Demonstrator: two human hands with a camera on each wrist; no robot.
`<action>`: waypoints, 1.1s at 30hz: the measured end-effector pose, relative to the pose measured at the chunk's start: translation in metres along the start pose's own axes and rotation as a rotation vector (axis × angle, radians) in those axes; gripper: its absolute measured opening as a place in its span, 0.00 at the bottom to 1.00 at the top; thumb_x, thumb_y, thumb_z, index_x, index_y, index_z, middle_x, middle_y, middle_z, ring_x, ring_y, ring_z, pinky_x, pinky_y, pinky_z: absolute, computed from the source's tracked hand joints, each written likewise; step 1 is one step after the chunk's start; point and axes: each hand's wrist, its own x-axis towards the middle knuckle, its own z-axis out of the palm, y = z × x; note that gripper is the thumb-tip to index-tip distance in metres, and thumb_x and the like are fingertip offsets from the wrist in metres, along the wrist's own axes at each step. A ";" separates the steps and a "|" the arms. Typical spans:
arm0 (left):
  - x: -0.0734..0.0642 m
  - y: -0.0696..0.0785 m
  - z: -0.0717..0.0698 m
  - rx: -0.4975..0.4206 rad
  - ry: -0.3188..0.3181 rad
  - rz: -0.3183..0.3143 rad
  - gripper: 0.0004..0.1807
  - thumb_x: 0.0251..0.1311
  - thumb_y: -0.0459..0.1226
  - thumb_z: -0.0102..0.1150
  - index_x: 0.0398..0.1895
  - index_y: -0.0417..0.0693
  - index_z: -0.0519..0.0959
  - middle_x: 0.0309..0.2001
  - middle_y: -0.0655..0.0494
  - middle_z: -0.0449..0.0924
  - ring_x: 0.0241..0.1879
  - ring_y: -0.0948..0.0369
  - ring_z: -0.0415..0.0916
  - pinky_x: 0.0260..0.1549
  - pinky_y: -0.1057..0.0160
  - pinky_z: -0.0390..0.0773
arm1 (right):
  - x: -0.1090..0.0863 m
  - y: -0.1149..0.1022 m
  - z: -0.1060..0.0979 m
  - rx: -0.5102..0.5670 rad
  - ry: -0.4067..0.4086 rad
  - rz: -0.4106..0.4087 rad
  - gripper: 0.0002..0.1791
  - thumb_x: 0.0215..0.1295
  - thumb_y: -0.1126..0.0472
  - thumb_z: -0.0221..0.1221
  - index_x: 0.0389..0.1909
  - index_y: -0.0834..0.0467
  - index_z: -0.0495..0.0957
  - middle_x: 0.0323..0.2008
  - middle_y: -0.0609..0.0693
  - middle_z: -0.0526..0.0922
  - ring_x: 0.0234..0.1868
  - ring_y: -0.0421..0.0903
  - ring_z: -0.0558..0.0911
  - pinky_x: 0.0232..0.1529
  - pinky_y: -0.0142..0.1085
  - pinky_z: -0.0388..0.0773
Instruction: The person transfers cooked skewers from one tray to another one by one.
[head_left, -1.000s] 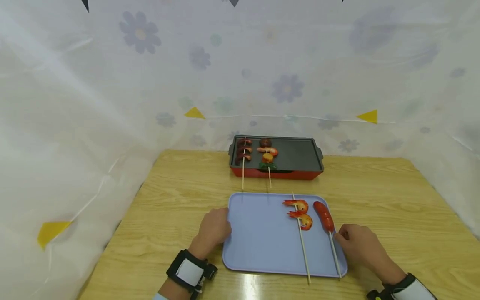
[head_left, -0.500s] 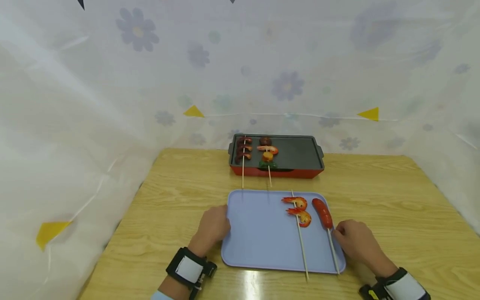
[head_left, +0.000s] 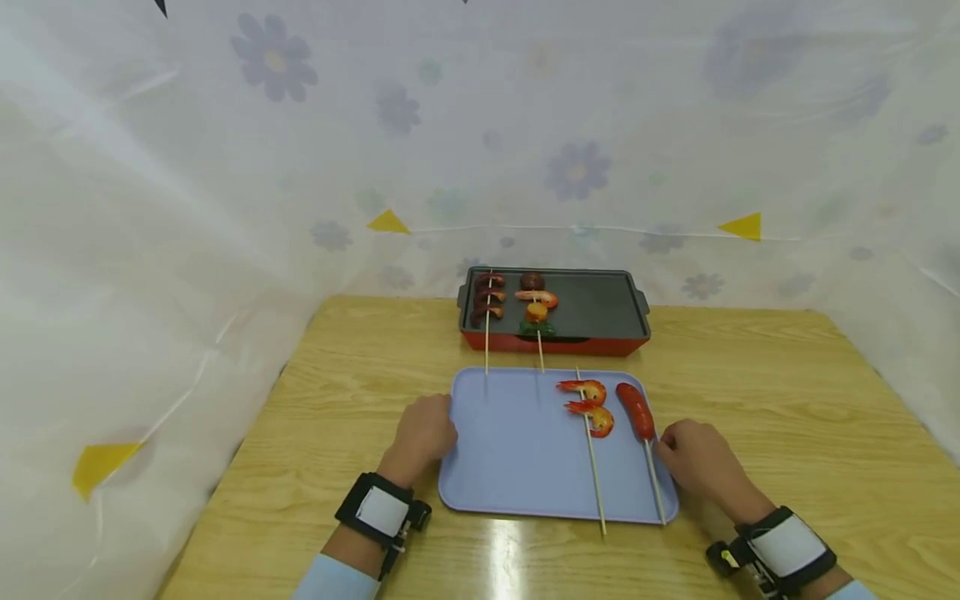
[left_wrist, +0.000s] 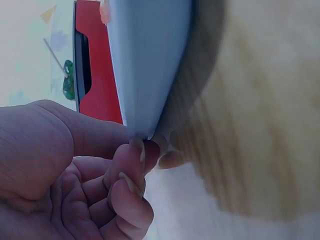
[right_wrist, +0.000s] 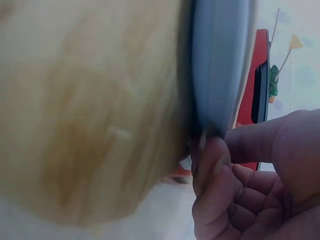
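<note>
A light blue tray (head_left: pixel 517 467) lies over the wooden table in the head view. My left hand (head_left: pixel 422 435) pinches its left rim, thumb above and fingertips curled beneath, as the left wrist view shows. On the opposite side my right hand (head_left: pixel 701 462) pinches the right rim in the same way. Two shrimps (head_left: pixel 591 417) on a thin wooden skewer lie on the tray's right half, the stick reaching past the front rim. Beside them, close to my right fingers, is a red sausage (head_left: pixel 636 410) on a stick.
Behind the tray stands a red grill (head_left: pixel 600 344) with a dark plate. On its left half lie a skewer of brown curled pieces (head_left: pixel 489 297) and a mixed skewer (head_left: pixel 536 312). A patterned plastic sheet (head_left: pixel 570 125) hangs along the table's back edge.
Both hands have moved the tray away from the person and slightly left, nearer the grill. The shrimp skewer and the sausage have travelled with it. The grill stays put.
</note>
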 end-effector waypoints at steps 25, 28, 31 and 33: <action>0.030 0.042 -0.055 -0.270 0.287 0.098 0.16 0.62 0.38 0.57 0.46 0.39 0.86 0.35 0.46 0.88 0.30 0.53 0.82 0.34 0.51 0.82 | 0.001 0.006 0.001 0.013 -0.056 0.045 0.17 0.60 0.63 0.56 0.12 0.56 0.69 0.11 0.44 0.65 0.14 0.42 0.67 0.17 0.34 0.62; 0.044 0.065 -0.060 -0.412 0.214 0.147 0.16 0.64 0.38 0.55 0.47 0.39 0.86 0.32 0.48 0.88 0.29 0.56 0.82 0.33 0.54 0.82 | 0.002 0.006 0.001 0.014 -0.049 0.045 0.16 0.60 0.63 0.57 0.13 0.56 0.70 0.11 0.45 0.66 0.15 0.42 0.67 0.17 0.35 0.62; 0.059 0.081 -0.055 -0.479 0.144 0.140 0.13 0.65 0.37 0.54 0.39 0.41 0.88 0.25 0.53 0.86 0.24 0.62 0.79 0.27 0.62 0.79 | 0.002 0.004 0.002 0.029 -0.049 0.046 0.16 0.61 0.62 0.57 0.13 0.57 0.71 0.11 0.45 0.66 0.15 0.42 0.67 0.17 0.35 0.63; 0.067 0.089 -0.049 -0.480 0.116 0.127 0.14 0.64 0.38 0.55 0.25 0.43 0.86 0.18 0.57 0.79 0.17 0.65 0.70 0.20 0.66 0.70 | 0.002 0.003 0.003 0.040 -0.049 0.051 0.16 0.61 0.62 0.57 0.13 0.56 0.70 0.11 0.45 0.65 0.15 0.42 0.67 0.17 0.34 0.63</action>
